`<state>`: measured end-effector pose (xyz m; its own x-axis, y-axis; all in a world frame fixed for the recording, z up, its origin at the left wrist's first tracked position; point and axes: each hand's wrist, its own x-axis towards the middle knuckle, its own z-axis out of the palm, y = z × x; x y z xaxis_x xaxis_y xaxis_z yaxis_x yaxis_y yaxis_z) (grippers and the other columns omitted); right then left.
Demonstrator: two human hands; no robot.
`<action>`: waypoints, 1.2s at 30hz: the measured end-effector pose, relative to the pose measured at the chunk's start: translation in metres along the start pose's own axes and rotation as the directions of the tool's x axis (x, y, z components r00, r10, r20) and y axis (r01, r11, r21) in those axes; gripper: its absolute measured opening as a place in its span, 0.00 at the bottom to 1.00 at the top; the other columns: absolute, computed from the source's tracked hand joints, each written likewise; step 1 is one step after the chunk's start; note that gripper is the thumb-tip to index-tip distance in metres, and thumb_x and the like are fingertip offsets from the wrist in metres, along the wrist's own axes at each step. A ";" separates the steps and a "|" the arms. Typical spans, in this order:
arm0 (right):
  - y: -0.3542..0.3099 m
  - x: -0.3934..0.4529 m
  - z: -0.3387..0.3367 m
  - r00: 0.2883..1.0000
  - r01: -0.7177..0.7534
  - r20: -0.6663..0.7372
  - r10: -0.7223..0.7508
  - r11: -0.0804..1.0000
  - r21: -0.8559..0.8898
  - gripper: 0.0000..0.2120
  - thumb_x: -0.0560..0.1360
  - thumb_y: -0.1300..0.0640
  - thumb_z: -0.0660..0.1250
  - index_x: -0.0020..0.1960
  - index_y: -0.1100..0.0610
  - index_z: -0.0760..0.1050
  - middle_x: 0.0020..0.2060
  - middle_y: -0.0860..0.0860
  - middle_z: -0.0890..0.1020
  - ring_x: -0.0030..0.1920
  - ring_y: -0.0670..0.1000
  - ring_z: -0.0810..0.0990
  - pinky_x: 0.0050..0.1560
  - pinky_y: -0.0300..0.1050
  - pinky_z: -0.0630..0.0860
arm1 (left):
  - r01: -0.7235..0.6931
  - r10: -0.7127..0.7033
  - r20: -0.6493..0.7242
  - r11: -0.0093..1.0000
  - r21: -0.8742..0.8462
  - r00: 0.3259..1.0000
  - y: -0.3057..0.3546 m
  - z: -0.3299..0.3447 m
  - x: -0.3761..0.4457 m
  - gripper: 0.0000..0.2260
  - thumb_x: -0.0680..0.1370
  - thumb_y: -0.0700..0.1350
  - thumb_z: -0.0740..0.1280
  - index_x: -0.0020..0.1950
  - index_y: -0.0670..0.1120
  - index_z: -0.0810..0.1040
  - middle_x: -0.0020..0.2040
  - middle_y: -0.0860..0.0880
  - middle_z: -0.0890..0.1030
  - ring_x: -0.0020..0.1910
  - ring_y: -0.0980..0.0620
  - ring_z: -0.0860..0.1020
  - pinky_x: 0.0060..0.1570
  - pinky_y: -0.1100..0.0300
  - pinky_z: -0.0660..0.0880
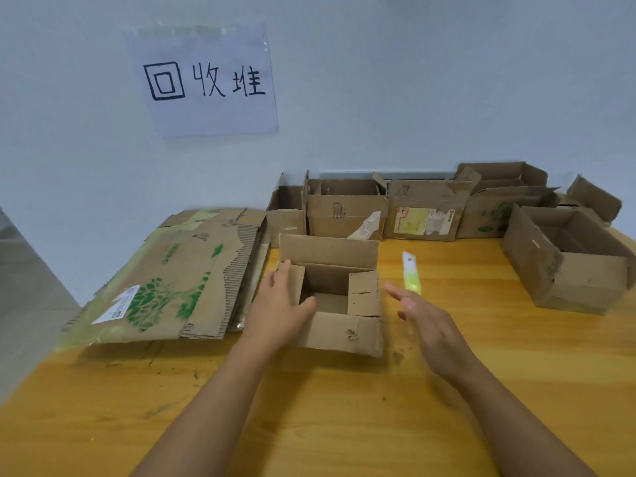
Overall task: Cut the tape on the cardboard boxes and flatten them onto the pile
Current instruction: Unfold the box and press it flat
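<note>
Hands closing in on an open box, ready to flatten it.

Left hand (pixel 280 304), fingers straight, rests on the small open brown cardboard box (pixel 332 297); right hand (pixel 421 313) hovers open, holding nothing. Beyond its fingertips lies the pale yellow-green cutter (pixel 411 271). Left of the left hand, the flattened cardboard pile (pixel 179 273). Next, probably collapsing it.

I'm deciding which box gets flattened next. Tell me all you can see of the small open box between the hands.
The small open box is worn brown corrugated cardboard, upright on the yellow wooden table, top flaps open: rear flap standing, side flaps tilted inward. The front is scuffed. The left hand rests on its left flap and wall; the right hand hovers apart.
</note>
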<state>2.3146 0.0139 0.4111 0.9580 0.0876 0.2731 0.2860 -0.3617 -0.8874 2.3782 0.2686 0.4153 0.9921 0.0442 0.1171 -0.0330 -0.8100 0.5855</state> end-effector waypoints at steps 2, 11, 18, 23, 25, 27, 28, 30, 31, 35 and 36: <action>-0.003 -0.006 -0.010 0.988 -0.098 -0.116 0.100 0.995 0.028 0.17 0.85 0.51 0.53 0.72 0.41 0.67 0.52 0.46 0.84 0.50 0.38 0.80 0.48 0.33 0.75 | -0.024 0.026 -0.049 0.999 0.031 0.998 0.000 0.002 -0.004 0.34 0.74 0.62 0.65 0.76 0.59 0.54 0.74 0.53 0.63 0.57 0.53 0.70 0.46 0.55 0.73; -0.007 -0.037 -0.016 0.833 -0.398 0.154 0.531 0.769 -0.500 0.28 0.83 0.47 0.59 0.79 0.47 0.52 0.39 0.49 0.85 0.36 0.44 0.79 0.39 0.38 0.73 | 0.069 -0.073 -0.099 0.997 -0.045 0.992 0.009 0.003 -0.008 0.36 0.72 0.58 0.69 0.76 0.53 0.61 0.70 0.50 0.70 0.62 0.47 0.73 0.46 0.55 0.68; -0.017 -0.028 -0.009 0.918 -0.351 -0.121 0.378 0.631 -0.692 0.32 0.77 0.30 0.54 0.75 0.46 0.64 0.61 0.50 0.80 0.61 0.54 0.77 0.51 0.51 0.76 | 0.090 -0.114 -0.119 0.976 -0.197 0.986 0.009 -0.003 -0.021 0.46 0.71 0.50 0.75 0.79 0.57 0.47 0.73 0.47 0.66 0.65 0.46 0.70 0.59 0.45 0.74; -0.047 0.008 0.036 0.964 -0.264 -0.166 0.207 0.803 -0.535 0.41 0.71 0.24 0.58 0.74 0.50 0.63 0.65 0.48 0.75 0.61 0.51 0.76 0.54 0.51 0.78 | 0.084 -0.148 -0.181 0.944 -0.318 0.972 0.006 0.001 -0.047 0.47 0.72 0.45 0.74 0.80 0.56 0.44 0.76 0.48 0.64 0.71 0.46 0.68 0.63 0.48 0.71; -0.051 0.019 0.053 0.968 -0.249 -0.144 0.204 0.750 -0.612 0.45 0.70 0.26 0.62 0.76 0.52 0.57 0.68 0.50 0.71 0.63 0.53 0.75 0.47 0.47 0.74 | 0.058 -0.144 -0.190 0.916 -0.397 0.971 0.003 0.001 -0.053 0.42 0.73 0.46 0.73 0.79 0.54 0.51 0.73 0.48 0.67 0.69 0.47 0.69 0.64 0.49 0.71; -0.051 0.028 0.061 0.967 -0.254 -0.180 0.180 0.711 -0.656 0.43 0.73 0.31 0.65 0.76 0.55 0.54 0.68 0.51 0.72 0.59 0.54 0.77 0.38 0.42 0.68 | 0.070 -0.163 -0.165 0.884 -0.462 0.973 0.000 -0.004 -0.053 0.39 0.73 0.47 0.72 0.78 0.54 0.54 0.72 0.47 0.67 0.69 0.46 0.67 0.66 0.44 0.70; -0.050 0.031 0.062 0.967 -0.255 -0.194 0.168 0.714 -0.652 0.42 0.73 0.34 0.67 0.76 0.55 0.54 0.66 0.52 0.73 0.55 0.54 0.78 0.33 0.40 0.65 | 0.081 -0.171 -0.147 0.874 -0.479 0.974 -0.002 -0.007 -0.052 0.38 0.73 0.47 0.71 0.78 0.56 0.53 0.71 0.47 0.66 0.68 0.46 0.66 0.66 0.42 0.70; -0.047 0.036 0.062 0.965 -0.260 -0.194 0.178 0.763 -0.592 0.40 0.74 0.38 0.68 0.76 0.53 0.53 0.64 0.51 0.75 0.51 0.53 0.78 0.30 0.39 0.64 | 0.066 -0.145 -0.115 0.857 -0.512 0.983 -0.006 -0.012 -0.053 0.37 0.75 0.48 0.69 0.76 0.62 0.51 0.70 0.47 0.65 0.67 0.44 0.66 0.63 0.39 0.72; -0.045 0.037 0.061 0.962 -0.271 -0.187 0.201 0.809 -0.522 0.39 0.73 0.40 0.68 0.76 0.52 0.53 0.63 0.51 0.75 0.52 0.53 0.78 0.33 0.39 0.67 | 0.047 -0.120 -0.106 0.850 -0.524 0.987 -0.008 -0.014 -0.053 0.36 0.75 0.48 0.68 0.76 0.64 0.51 0.71 0.46 0.64 0.67 0.44 0.66 0.62 0.38 0.73; -0.035 0.031 0.054 0.953 -0.290 -0.121 0.277 0.951 -0.106 0.32 0.79 0.51 0.62 0.78 0.43 0.50 0.54 0.49 0.77 0.48 0.45 0.76 0.42 0.43 0.74 | 0.004 -0.044 -0.065 0.855 -0.518 0.997 -0.017 -0.018 -0.053 0.36 0.79 0.43 0.65 0.76 0.67 0.48 0.74 0.48 0.63 0.64 0.50 0.68 0.63 0.44 0.74; -0.031 0.028 0.050 0.952 -0.288 -0.113 0.284 0.958 -0.015 0.31 0.80 0.53 0.59 0.78 0.40 0.50 0.54 0.50 0.76 0.48 0.44 0.75 0.41 0.43 0.72 | 0.010 -0.037 -0.040 0.851 -0.524 0.999 -0.020 -0.018 -0.054 0.36 0.80 0.41 0.64 0.77 0.66 0.48 0.74 0.49 0.63 0.65 0.50 0.68 0.61 0.48 0.75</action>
<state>2.3339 0.0743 0.4279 0.9910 -0.1242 0.0497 -0.0020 -0.3853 -0.9228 2.3235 0.2932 0.4114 0.9870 0.0975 0.1279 -0.0814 -0.3826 0.9203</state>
